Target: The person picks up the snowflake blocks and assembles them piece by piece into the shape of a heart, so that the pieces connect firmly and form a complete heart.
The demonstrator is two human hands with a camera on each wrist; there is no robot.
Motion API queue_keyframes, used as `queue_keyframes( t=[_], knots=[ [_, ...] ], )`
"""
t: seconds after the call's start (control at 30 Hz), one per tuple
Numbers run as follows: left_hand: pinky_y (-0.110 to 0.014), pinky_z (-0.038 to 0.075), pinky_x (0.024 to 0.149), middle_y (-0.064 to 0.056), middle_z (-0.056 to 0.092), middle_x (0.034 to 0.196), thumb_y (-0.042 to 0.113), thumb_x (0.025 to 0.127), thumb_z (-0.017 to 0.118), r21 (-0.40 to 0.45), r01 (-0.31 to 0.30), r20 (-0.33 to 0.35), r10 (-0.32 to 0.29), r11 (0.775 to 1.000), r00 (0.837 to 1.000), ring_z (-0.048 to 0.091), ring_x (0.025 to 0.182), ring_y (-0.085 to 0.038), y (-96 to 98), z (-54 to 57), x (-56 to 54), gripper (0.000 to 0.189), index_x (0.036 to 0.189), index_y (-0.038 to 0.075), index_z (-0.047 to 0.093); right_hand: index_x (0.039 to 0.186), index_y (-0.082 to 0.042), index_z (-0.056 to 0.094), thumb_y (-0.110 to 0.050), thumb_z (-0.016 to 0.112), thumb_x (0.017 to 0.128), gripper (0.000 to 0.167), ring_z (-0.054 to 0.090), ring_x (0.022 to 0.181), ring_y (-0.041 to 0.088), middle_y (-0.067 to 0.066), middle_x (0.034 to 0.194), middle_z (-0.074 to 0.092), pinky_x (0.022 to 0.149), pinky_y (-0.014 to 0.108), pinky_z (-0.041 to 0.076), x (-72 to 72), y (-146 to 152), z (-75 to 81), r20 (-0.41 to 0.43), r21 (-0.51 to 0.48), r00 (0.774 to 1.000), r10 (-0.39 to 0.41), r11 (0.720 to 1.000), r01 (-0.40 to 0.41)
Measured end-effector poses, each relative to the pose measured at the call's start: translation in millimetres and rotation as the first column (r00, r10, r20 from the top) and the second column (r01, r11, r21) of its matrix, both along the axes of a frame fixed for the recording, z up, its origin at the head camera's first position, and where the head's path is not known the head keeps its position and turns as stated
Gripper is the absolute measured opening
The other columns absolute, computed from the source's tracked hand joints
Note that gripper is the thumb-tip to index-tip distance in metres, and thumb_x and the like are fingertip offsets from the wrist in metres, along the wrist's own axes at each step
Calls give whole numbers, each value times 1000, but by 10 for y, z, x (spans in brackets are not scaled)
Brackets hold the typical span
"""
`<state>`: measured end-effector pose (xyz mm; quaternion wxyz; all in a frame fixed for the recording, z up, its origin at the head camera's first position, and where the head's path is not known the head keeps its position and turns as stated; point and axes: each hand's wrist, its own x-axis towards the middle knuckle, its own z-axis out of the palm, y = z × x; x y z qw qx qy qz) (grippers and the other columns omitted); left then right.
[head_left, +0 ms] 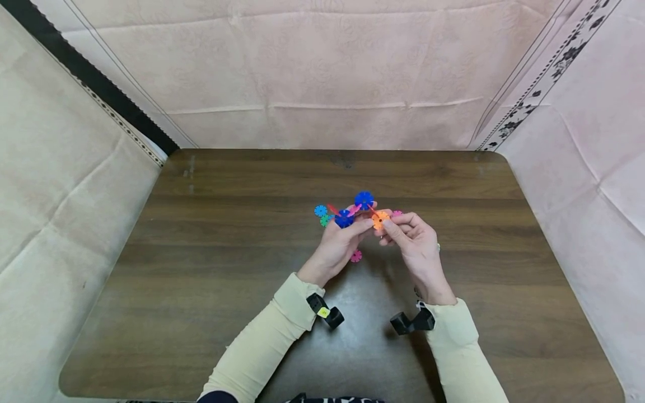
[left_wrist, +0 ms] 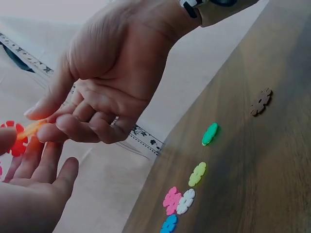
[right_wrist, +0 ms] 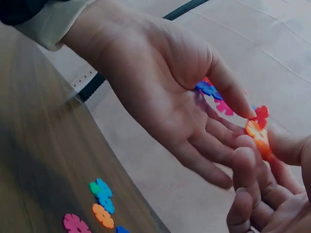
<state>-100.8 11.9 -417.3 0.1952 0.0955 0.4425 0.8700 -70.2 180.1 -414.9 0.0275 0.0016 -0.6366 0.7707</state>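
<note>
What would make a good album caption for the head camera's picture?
Left hand and right hand pinch an orange flower-shaped piece over a brown table, blue pieces close by.

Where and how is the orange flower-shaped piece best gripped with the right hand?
Probably pinch the orange piece across its flat faces at its right edge, coming from the right: it is thin, and the left hand holds the left edge.
</note>
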Motion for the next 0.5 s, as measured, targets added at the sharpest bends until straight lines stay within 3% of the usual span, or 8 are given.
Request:
queue_keyframes(
  t=[0.17,0.23,0.27,0.3,0.33,0.43,0.5],
  knots=[
    [-43,40,106,-20,60,129,4,98,56,50,-26,-26,27,998,999,56,122,-31,-14,-5,-15,35,132,-1,54,105,5,59,-30,63,96,36,66,74,23,10,87,71,68,26,54,-35,90,-27,30,156,999,-23,988,18],
    [-46,40,105,-23,58,131,2,98,53,88,-22,-24,25,996,999,55,123,-34,-19,-10,-29,34,133,0,54,107,3,61,-32,63,95,37,63,79,27,11,91,68,66,26,53,-59,148,-49,50,296,998,-49,955,32],
    [-46,40,105,-23,57,131,1,99,52,105,-23,-18,25,994,1000,55,123,-35,-22,-12,-34,35,133,0,54,109,2,62,-31,64,95,36,61,81,29,11,94,67,66,27,52,-72,180,-64,61,389,996,-58,921,30],
    [-47,40,104,-23,57,132,0,99,52,113,-26,-11,27,993,1000,55,122,-35,-26,-14,-39,35,134,1,54,111,1,62,-30,64,95,34,59,83,29,12,96,66,67,28,52,-89,215,-83,68,491,996,-59,871,18],
    [-47,41,103,-24,56,132,0,99,51,120,-30,-1,30,992,1000,55,122,-36,-28,-17,-42,35,134,2,53,112,0,62,-28,65,95,33,57,87,30,13,99,64,71,30,49,-106,249,-104,79,598,995,-57,801,-1],
    [-47,41,103,-27,53,134,-1,99,50,142,-45,19,42,989,999,54,122,-37,-37,-23,-46,35,134,2,52,116,-1,63,-25,68,93,33,49,97,33,16,106,60,83,44,41,-165,334,-188,127,839,991,-37,537,-88],
    [-48,39,104,-28,51,136,-1,99,49,151,-54,32,50,987,998,53,123,-38,-44,-24,-39,35,135,2,51,116,1,63,-25,70,91,37,45,101,37,19,109,58,85,51,35,-205,373,-254,160,915,987,-17,378,-142]
  ],
)
